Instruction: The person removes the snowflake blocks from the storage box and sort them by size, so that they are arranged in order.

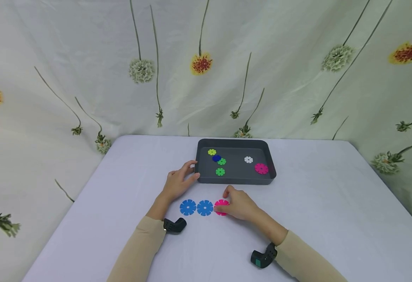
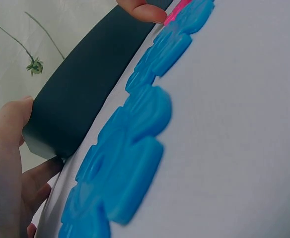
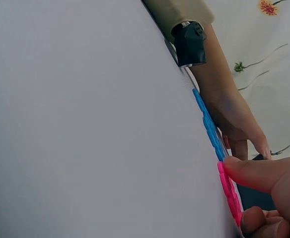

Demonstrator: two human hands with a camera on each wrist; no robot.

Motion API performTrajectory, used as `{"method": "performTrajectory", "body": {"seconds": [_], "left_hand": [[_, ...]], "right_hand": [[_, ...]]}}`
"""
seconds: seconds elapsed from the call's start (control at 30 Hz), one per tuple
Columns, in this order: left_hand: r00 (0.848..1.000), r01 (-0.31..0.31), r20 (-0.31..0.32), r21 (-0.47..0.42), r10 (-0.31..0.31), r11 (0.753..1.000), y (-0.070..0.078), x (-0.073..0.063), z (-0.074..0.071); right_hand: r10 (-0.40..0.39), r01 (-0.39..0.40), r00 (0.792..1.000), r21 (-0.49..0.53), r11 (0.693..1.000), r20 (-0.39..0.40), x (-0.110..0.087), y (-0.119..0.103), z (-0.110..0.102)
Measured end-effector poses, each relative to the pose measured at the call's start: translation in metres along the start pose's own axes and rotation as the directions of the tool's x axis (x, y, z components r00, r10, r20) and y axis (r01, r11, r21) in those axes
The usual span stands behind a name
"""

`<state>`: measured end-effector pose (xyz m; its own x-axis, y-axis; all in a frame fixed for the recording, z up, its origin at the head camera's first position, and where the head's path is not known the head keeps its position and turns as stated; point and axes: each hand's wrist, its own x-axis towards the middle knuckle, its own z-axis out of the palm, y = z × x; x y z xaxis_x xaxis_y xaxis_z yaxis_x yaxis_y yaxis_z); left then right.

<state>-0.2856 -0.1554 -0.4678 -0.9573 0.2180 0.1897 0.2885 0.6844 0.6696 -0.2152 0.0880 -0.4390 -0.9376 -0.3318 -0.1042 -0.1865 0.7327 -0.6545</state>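
My right hand [image 1: 240, 204] holds a pink notched snowflake disc [image 1: 222, 202] at the table, partly covering it. In the right wrist view, the thumb is at one end of the pink disc [image 3: 228, 188] and curled fingers are at the other. Left of it lie two blue notched discs, the nearer-to-pink blue disc [image 1: 205, 208] and the outer blue disc [image 1: 188, 207]; the three form a row, edges close together. My left hand [image 1: 177, 184] touches the left side of a dark grey tray [image 1: 234, 181] with loosely bent fingers, thumb near its front corner.
Inside the tray lie a yellow disc [image 1: 212, 152], a dark blue disc [image 1: 216, 158], two green discs, a white disc [image 1: 248, 159] and a larger pink disc [image 1: 261, 169]. A flowered cloth [image 1: 290, 78] hangs behind the white table [image 1: 318, 188].
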Motion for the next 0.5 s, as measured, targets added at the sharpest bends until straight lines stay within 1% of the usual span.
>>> {"method": "performTrajectory", "body": {"seconds": [0.13,0.27,0.5], "left_hand": [[1.000,0.004,0.002,-0.002,-0.004,1.000,0.000,0.000,0.000],[1.000,0.004,0.004,0.002,-0.004,1.000,0.000,0.000,0.000],[1.000,-0.001,-0.001,-0.001,0.001,1.000,0.000,0.000,0.000]], "right_hand": [[-0.006,0.006,1.000,0.025,1.000,-0.004,0.000,0.000,-0.001],[-0.004,0.003,1.000,0.052,0.999,0.009,0.001,0.002,-0.004],[0.016,-0.023,0.998,0.125,0.992,0.053,0.003,0.001,-0.023]]}}
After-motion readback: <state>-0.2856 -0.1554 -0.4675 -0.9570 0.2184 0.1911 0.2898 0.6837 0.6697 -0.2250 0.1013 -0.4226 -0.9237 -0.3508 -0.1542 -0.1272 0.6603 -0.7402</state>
